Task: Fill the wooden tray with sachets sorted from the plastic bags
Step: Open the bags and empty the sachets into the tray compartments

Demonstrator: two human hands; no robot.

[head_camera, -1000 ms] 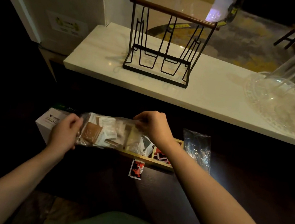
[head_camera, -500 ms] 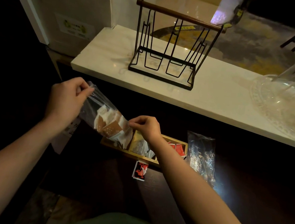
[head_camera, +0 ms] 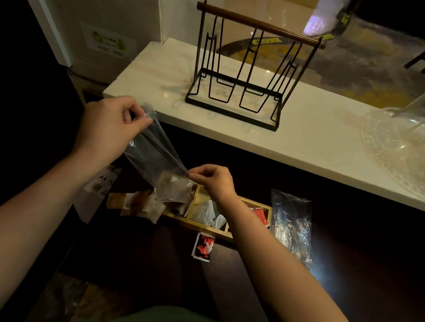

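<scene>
A clear plastic bag point(head_camera: 150, 156) hangs tilted, mouth down, over the left end of the wooden tray point(head_camera: 213, 230). My left hand point(head_camera: 108, 126) pinches its raised closed end. My right hand point(head_camera: 214, 181) pinches the lower edge near the mouth. Brown and white sachets point(head_camera: 141, 204) spill from the bag in a heap at the tray's left end, some lying past its edge. The tray's middle compartment holds white sachets point(head_camera: 206, 213) and its right one red sachets point(head_camera: 259, 216). One red sachet point(head_camera: 203, 246) lies on the dark table in front of the tray.
A crumpled empty plastic bag point(head_camera: 292, 224) lies right of the tray. A white box point(head_camera: 95, 192) sits at the left. On the pale counter behind stand a black wire rack point(head_camera: 244, 65) and a glass tray with upturned glasses point(head_camera: 423, 138).
My left hand lifted the bag's closed end up and to the left, tipping it. The sachets slid down and out onto the tray's left end; the bag is now nearly empty.
</scene>
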